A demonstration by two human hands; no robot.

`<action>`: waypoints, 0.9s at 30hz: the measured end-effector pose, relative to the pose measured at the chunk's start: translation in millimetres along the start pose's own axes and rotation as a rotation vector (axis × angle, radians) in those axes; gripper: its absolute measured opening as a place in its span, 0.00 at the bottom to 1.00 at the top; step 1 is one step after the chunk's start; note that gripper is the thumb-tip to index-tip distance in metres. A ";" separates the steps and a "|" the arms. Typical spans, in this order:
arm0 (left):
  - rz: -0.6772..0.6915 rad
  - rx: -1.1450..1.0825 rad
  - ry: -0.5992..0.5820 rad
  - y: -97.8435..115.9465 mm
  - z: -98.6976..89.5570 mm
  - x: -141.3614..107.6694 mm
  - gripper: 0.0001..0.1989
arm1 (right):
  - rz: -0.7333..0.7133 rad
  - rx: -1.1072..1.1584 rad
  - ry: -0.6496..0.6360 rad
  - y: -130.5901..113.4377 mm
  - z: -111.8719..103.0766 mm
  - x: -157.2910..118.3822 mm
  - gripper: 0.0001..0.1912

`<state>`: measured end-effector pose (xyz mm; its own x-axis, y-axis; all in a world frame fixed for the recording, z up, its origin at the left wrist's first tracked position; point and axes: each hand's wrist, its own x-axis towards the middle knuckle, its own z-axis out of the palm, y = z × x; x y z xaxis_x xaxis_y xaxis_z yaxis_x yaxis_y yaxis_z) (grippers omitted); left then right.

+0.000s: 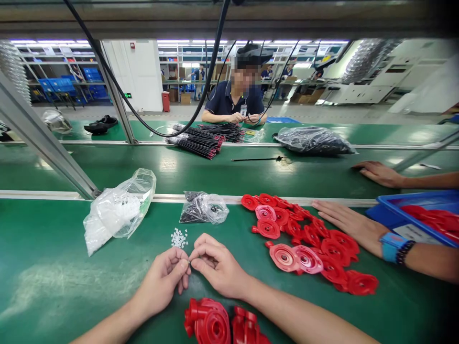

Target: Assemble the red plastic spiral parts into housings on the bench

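Note:
My left hand [163, 278] and my right hand [219, 268] meet fingertip to fingertip over the green worktop. Both are pinched closed, and what sits between the fingertips is too small to make out. Just beyond them lies a little pile of small white plastic pieces [178, 238]. Behind that pile is a clear bag of small black parts [201, 207]. Close to me, below my right hand, stand two red plastic housings [211, 322], cut off by the lower edge of the view.
Many red round parts [310, 236] lie to the right, beside a co-worker's hand [347, 227] with a blue wristband. A blue bin [394, 212] holds more red parts. To the left is a bag of white pieces [118, 210]. Across, another person [234, 102] handles black cables [201, 141].

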<state>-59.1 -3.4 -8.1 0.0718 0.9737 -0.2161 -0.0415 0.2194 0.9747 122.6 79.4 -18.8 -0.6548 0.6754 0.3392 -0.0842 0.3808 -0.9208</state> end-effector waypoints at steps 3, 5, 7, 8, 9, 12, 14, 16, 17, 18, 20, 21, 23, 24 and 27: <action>-0.002 -0.017 -0.014 0.5 1.0 0.1 0.24 | -0.042 0.002 0.002 -0.5 1.8 0.2 0.06; 0.003 -0.023 -0.016 0.6 1.3 -0.1 0.24 | -0.053 -0.011 0.011 0.2 1.4 0.8 0.06; 0.004 -0.022 -0.016 0.8 1.3 -0.2 0.24 | -0.053 -0.020 0.019 0.9 1.2 1.3 0.06; 0.003 -0.021 -0.016 1.0 1.2 -0.1 0.24 | -0.052 -0.028 0.023 1.2 1.4 1.4 0.06; 0.001 -0.022 -0.014 1.3 1.1 0.2 0.24 | -0.055 -0.043 0.027 1.5 1.7 1.4 0.06; -0.004 -0.031 0.005 3.1 1.1 1.1 0.24 | -0.119 -0.130 0.043 1.8 3.4 0.8 0.07; -0.015 -0.045 0.029 4.4 1.2 1.4 0.24 | -0.199 -0.203 0.035 2.0 4.2 -0.2 0.10; -0.037 -0.075 0.048 5.4 1.1 1.6 0.25 | -0.257 -0.262 0.010 1.9 4.2 -1.6 0.14; -0.052 -0.095 0.054 5.6 1.0 1.7 0.25 | -0.271 -0.291 -0.009 1.6 3.8 -2.3 0.15; -0.067 -0.116 0.060 5.8 0.6 1.8 0.25 | -0.281 -0.324 -0.032 1.0 3.1 -3.0 0.16; -0.084 -0.155 0.076 6.0 -0.5 2.2 0.25 | -0.295 -0.398 -0.088 -0.5 1.7 -3.9 0.18; -0.090 -0.172 0.082 6.3 -1.3 2.5 0.25 | -0.296 -0.420 -0.117 -1.3 1.0 -4.0 0.18; -0.093 -0.204 0.082 7.2 -2.9 2.8 0.25 | -0.265 -0.376 -0.161 -2.3 0.0 -3.6 0.20; -0.091 -0.220 0.077 7.9 -3.6 2.9 0.24 | -0.235 -0.317 -0.174 -2.3 -0.2 -3.0 0.22; -0.077 -0.248 0.065 9.9 -4.5 2.9 0.22 | -0.158 -0.165 -0.203 -1.2 -0.2 -0.9 0.24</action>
<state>-63.8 1.8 0.6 0.0207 0.9537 -0.3000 -0.2815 0.2934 0.9136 123.4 78.4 -18.0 -0.7818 0.4657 0.4147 -0.0845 0.5797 -0.8104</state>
